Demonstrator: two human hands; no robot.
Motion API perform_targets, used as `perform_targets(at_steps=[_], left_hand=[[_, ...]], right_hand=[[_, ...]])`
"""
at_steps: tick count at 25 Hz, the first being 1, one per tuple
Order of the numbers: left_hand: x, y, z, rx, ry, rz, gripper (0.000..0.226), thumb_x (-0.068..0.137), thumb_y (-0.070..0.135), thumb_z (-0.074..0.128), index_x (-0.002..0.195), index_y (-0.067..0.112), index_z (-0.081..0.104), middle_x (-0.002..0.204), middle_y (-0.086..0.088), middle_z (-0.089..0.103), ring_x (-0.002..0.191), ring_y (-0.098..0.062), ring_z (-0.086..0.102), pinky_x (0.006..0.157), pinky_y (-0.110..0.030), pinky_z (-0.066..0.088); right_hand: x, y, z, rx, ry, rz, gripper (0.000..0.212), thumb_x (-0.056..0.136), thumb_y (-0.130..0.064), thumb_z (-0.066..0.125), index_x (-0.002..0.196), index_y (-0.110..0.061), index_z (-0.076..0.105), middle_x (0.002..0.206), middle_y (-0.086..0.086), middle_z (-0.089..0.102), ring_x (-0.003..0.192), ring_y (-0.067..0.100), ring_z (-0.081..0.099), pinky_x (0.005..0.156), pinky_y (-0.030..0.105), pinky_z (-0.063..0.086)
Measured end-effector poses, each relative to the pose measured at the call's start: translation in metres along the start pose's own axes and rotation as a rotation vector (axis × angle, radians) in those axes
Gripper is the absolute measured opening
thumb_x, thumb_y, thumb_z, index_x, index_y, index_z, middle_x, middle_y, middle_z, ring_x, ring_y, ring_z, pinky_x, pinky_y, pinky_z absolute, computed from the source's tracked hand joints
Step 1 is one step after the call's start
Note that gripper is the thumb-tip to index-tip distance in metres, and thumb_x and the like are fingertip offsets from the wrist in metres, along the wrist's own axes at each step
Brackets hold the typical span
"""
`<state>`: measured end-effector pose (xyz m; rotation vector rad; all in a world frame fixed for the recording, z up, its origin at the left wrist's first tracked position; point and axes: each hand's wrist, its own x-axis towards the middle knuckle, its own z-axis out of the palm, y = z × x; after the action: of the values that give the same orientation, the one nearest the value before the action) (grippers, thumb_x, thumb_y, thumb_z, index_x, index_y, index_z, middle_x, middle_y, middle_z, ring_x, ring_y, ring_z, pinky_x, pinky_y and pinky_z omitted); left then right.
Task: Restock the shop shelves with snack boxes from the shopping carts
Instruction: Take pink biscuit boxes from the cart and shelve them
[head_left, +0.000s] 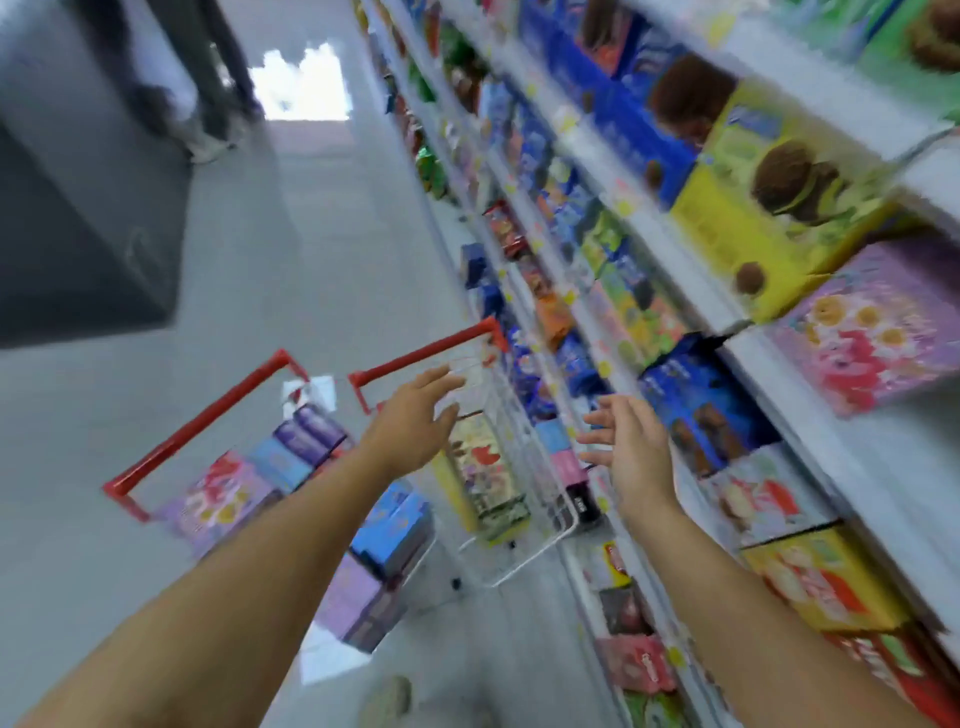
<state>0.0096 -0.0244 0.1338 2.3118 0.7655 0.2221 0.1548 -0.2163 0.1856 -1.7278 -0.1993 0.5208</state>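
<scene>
Two white wire shopping carts with red handles stand in the aisle. The left cart (171, 447) holds purple, pink and blue snack boxes (223, 493). The right cart (524, 556) sits against the shelves and holds upright boxes (483, 467). My left hand (415, 421) hovers open above the right cart, fingers spread, holding nothing. My right hand (634, 452) is open too, between the right cart and the shelves (779, 374). The shelves on the right are packed with blue, yellow, purple and green snack boxes. The picture is blurred by motion.
A dark grey cabinet (78, 208) stands on the left of the aisle. Another person's legs (208, 93) show at the far end. Grey floor runs between the cabinet and the shelves. My shoe (387, 701) shows at the bottom.
</scene>
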Motion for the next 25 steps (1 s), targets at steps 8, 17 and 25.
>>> perform_targets(at_steps=[8, 17, 25], left_hand=[[-0.118, -0.21, -0.055, -0.052, 0.044, -0.56, 0.04, 0.095, 0.009, 0.054, 0.135, 0.006, 0.056, 0.141, -0.014, 0.055, 0.13, -0.027, 0.05, 0.108, -0.027, 0.03], [-0.152, -0.345, -0.074, -0.1, -0.025, -0.82, 0.044, 0.097, 0.026, 0.056, 0.139, 0.015, 0.049, 0.139, -0.014, 0.051, 0.126, -0.031, 0.05, 0.1, -0.04, 0.044], [-0.125, -0.36, -0.062, -0.254, -0.127, -0.869, 0.061, 0.088, 0.023, 0.06, 0.145, 0.022, 0.038, 0.134, -0.005, 0.052, 0.112, -0.025, 0.062, 0.091, -0.045, 0.055]], right_hand=[[-0.037, 0.11, 0.198, -0.282, -0.497, 0.262, 0.013, 0.103, -0.02, 0.044, 0.107, -0.017, 0.055, 0.099, 0.005, 0.061, 0.084, 0.015, 0.06, 0.072, 0.029, 0.049], [-0.071, 0.2, 0.4, -0.618, -0.783, 0.468, 0.051, 0.101, -0.031, 0.048, 0.147, -0.018, 0.034, 0.125, 0.01, 0.05, 0.09, 0.015, 0.055, 0.077, 0.032, 0.048], [-0.064, 0.221, 0.427, -0.426, -0.533, 0.67, 0.041, 0.088, -0.027, 0.071, 0.119, -0.016, 0.046, 0.125, 0.008, 0.05, 0.105, 0.026, 0.056, 0.096, 0.044, 0.049]])
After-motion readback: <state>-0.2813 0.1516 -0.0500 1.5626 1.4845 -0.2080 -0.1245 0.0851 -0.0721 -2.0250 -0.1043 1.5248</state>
